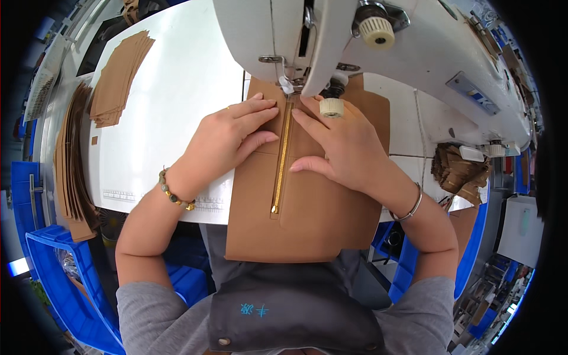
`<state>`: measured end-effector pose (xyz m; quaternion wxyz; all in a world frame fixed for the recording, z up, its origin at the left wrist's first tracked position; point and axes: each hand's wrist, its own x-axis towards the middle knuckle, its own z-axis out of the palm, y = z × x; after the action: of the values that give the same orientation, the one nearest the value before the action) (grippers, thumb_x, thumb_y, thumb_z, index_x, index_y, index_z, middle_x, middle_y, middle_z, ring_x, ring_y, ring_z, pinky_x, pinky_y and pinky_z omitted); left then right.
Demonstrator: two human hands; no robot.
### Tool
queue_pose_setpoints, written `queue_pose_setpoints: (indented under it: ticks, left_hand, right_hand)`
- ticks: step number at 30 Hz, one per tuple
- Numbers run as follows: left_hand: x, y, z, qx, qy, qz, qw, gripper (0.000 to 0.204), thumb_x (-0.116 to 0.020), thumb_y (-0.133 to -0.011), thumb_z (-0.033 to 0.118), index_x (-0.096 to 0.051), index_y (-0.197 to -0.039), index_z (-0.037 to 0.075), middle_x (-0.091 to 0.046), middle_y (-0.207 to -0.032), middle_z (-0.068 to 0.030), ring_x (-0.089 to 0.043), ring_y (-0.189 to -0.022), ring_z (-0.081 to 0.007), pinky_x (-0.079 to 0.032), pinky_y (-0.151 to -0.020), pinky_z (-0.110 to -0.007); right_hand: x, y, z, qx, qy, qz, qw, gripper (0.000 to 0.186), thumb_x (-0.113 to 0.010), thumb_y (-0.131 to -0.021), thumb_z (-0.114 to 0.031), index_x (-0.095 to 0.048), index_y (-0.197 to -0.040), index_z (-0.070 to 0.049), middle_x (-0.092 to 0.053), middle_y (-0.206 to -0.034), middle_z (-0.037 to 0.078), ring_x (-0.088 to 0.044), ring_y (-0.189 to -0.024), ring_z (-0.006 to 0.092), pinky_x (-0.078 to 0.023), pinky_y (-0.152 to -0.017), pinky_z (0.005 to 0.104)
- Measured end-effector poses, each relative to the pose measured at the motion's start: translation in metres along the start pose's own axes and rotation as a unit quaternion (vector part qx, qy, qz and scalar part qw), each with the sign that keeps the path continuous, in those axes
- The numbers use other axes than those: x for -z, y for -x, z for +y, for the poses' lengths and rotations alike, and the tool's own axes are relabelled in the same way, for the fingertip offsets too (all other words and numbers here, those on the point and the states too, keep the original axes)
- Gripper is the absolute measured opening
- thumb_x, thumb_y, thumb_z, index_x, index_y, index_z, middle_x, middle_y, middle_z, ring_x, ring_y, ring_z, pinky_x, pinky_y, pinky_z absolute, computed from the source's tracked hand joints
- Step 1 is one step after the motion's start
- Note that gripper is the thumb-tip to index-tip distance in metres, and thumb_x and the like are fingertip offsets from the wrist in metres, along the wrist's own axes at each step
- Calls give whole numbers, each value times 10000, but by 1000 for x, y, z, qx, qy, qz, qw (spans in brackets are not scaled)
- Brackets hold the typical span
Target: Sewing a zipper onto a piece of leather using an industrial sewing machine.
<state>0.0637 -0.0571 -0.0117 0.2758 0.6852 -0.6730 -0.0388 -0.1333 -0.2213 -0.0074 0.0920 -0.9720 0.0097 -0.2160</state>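
Observation:
A brown flat panel (302, 231) lies under the needle area of a white sewing machine (449, 47), its lower part reaching past the table's front edge. A gold zipper (281, 160) runs lengthwise in a narrow slot down its middle, pull at the lower end. My left hand (231, 133) rests on the panel left of the zipper, fingers loosely extended toward the presser foot (287, 84). My right hand (340, 142) presses on it right of the zipper, fingers spread, thumb beside the zipper, fingertips partly hidden behind a cream knob (331, 108).
The white table (165, 77) carries a stack of brown panels (118, 80) and longer brown strips (71, 160) at left, and a bundle of brown pieces (458, 171) at right. Blue bins (47, 248) stand below both sides.

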Motion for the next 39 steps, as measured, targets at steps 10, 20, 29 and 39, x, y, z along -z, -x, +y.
queue_pose_setpoints:
  ticks: [10, 20, 29, 39]
  left_hand:
    - [-13, 7, 18, -11, -85, 0, 996, 632, -807, -844, 318, -646, -1364, -3, -631, -1444, -144, -581, -1369, -356, -549, -1068, -418]
    - [-4, 5, 15, -44, -118, -24, 992, 732, -810, -800, 408, -622, -1386, 10, -619, -1445, -135, -590, -1346, -358, -500, -1111, -433]
    - [-5, 6, 15, -23, -80, -23, 996, 718, -803, -820, 415, -616, -1370, -7, -620, -1415, -169, -594, -1332, -363, -530, -1070, -438]
    - [-6, 7, 14, 31, 25, -16, 999, 813, -854, -763, 381, -581, -1416, -19, -579, -1499, -160, -598, -1335, -369, -533, -1087, -416]
  right_hand:
    - [-1, 8, 26, 12, -35, -71, 997, 812, -781, -757, -660, -681, -1288, -53, -626, -1367, 191, -544, -1347, 368, -416, -1141, 538]
    - [11, -6, 13, -24, -34, -114, 993, 753, -794, -731, -638, -724, -1160, -24, -692, -1201, 206, -623, -1216, 366, -446, -1089, 490]
    - [2, -3, 20, 68, -2, -25, 997, 751, -802, -741, -621, -717, -1146, 5, -695, -1154, 206, -638, -1169, 369, -487, -1042, 447]
    - [-1, -2, 11, 30, -43, -40, 998, 841, -844, -692, -613, -693, -1187, 49, -675, -1172, 224, -629, -1175, 387, -499, -1030, 466]
